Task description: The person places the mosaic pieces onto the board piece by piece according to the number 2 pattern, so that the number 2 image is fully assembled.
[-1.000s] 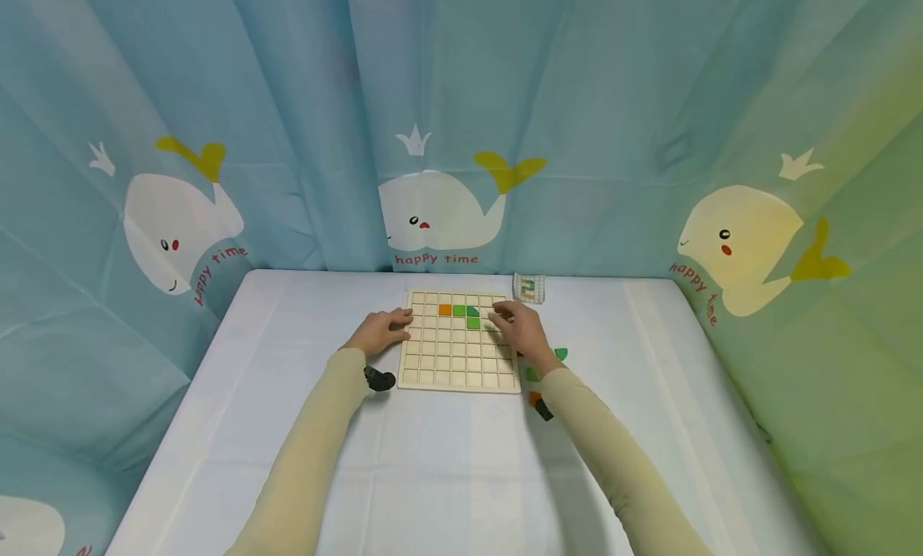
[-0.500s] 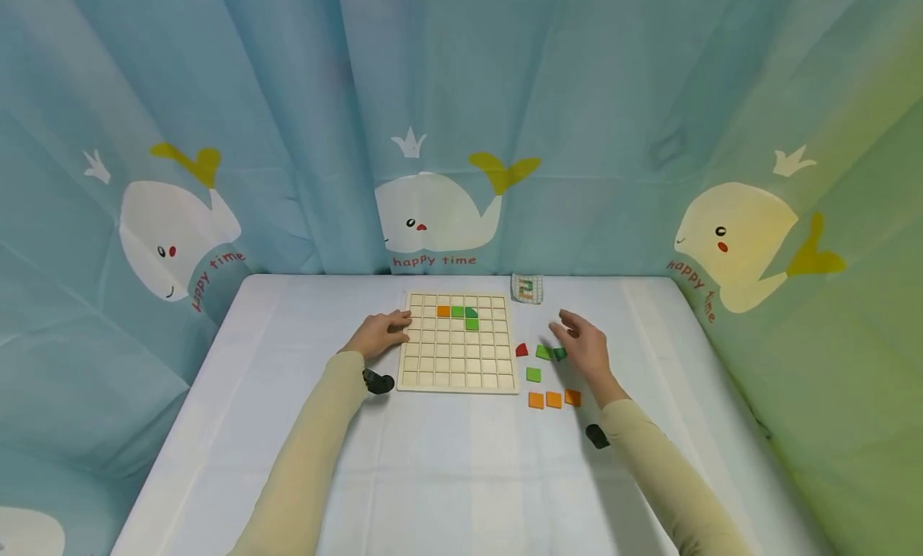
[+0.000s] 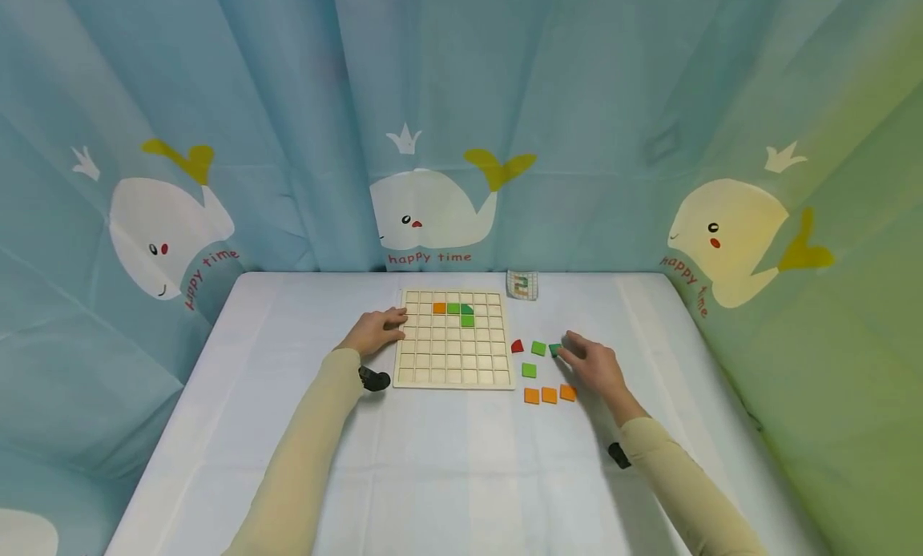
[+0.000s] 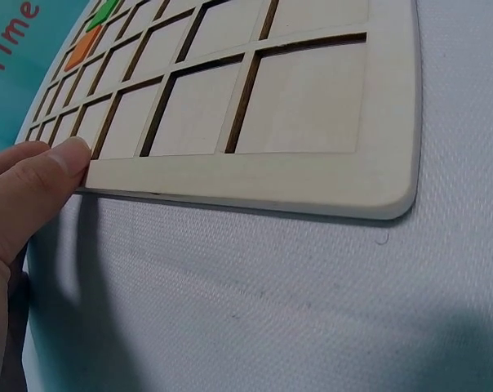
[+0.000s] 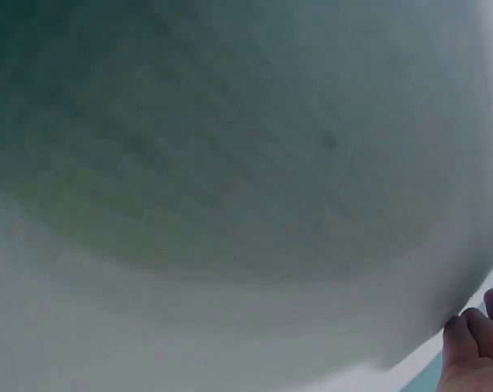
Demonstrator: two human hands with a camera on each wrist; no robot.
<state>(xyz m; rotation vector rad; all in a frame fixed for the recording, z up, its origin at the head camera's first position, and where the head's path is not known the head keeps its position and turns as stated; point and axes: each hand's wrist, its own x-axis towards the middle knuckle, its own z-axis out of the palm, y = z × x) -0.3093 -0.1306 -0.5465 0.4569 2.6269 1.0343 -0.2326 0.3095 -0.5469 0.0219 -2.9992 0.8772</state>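
A pale wooden grid board [image 3: 454,356] lies on the table. In its upper cells sit an orange square tile [image 3: 439,308], two light green square tiles [image 3: 467,321] and a dark green tile [image 3: 467,308] with a slanted edge. My left hand [image 3: 372,332] rests on the board's left edge; the left wrist view shows the thumb [image 4: 46,175] on the rim. Right of the board, my right hand [image 3: 593,362] has its fingertips at a loose dark green tile [image 3: 554,350]; whether they touch it is hard to see. The right wrist view shows mostly blurred cloth.
Between board and right hand lie a red tile [image 3: 517,346], loose light green tiles [image 3: 538,348] and several orange tiles [image 3: 550,395]. A small pattern card [image 3: 522,285] lies behind the board's right corner. A whale-print curtain [image 3: 433,211] stands along the table's back.
My right hand has left the board's upper right, swung out to the right, then come down to the loose dark green tile. My left hand stays on the board's edge.
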